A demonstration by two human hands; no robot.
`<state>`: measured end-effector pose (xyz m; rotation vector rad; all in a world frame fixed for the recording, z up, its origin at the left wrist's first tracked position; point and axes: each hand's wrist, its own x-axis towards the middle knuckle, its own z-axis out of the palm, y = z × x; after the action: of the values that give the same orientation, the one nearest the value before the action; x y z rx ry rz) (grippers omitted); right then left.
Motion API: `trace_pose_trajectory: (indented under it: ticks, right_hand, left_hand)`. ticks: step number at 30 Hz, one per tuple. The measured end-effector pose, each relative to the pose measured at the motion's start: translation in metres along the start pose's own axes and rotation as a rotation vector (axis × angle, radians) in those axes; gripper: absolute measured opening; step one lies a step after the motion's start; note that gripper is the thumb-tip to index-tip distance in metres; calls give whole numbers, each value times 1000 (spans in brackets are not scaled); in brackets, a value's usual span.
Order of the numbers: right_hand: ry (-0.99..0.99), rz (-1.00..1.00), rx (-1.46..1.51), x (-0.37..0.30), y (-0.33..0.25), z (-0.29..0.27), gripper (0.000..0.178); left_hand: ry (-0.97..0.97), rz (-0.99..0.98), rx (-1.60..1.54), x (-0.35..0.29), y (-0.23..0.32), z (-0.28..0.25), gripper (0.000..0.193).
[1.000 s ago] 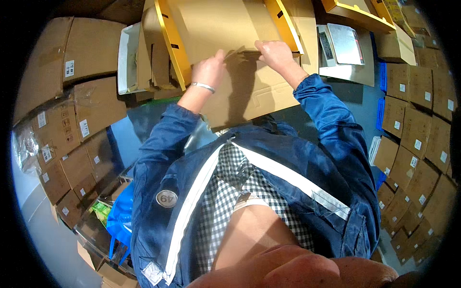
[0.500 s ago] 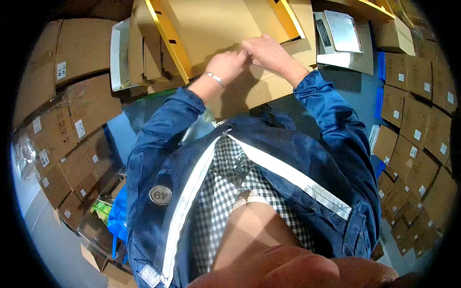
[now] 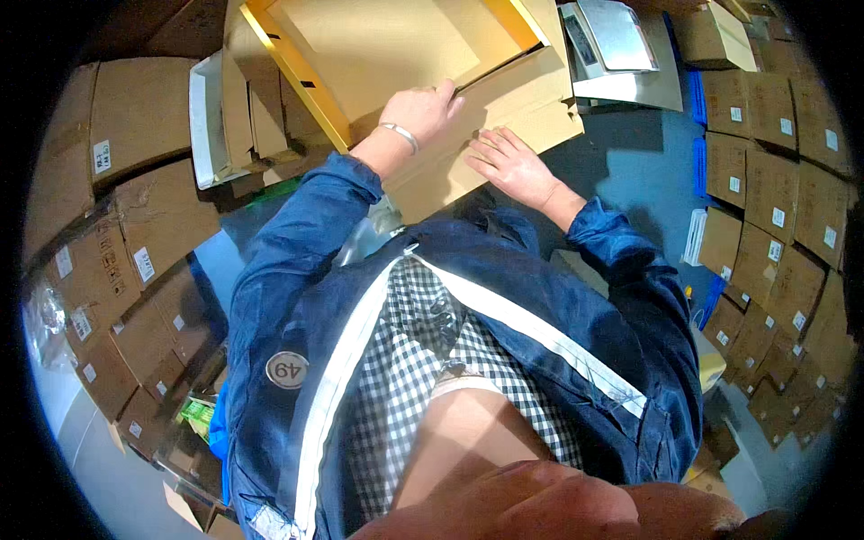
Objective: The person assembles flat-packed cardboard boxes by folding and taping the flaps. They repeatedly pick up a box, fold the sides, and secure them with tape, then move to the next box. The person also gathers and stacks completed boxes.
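Note:
A shallow cardboard box with yellow side walls lies in front of me, its long near flap folded out toward my body. My left hand, with a silver bracelet at the wrist, is at the box's near fold. Its fingers are bent at the cardboard edge, and some are hidden under the hand. To the right and nearer to me, my right hand rests on the flap with its fingers spread and nothing held.
Brown cartons are stacked at the left, and more labelled cartons stand at the right. A white tray is beside the box's left side. A silvery flat panel lies at the far right on a light surface.
My hands were together at the fold and have come apart. The right hand has moved nearer to me and opened onto the flap. The left hand stays near the fold.

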<state>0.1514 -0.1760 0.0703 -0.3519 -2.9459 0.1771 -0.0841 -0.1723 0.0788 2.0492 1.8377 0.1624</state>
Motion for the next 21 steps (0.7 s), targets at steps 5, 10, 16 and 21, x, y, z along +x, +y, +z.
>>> trace_pose_trajectory:
  ticks: [5, 10, 16, 21]
  right_hand:
    - [24, -30, -58, 25, 15, -28, 28]
    - [-143, 145, -107, 37, 16, -4, 32]
    - [-226, 184, 111, 15, 2, -15, 38]
    - [-481, 218, 570, -7, -11, -38, 33]
  left_hand:
    - [-44, -38, -38, 5, 4, -7, 37]
    - [-4, 30, -29, 5, -1, 4, 33]
    - [10, 24, -63, 5, -3, 4, 36]
    - [-39, -19, -60, 5, 2, 0, 39]
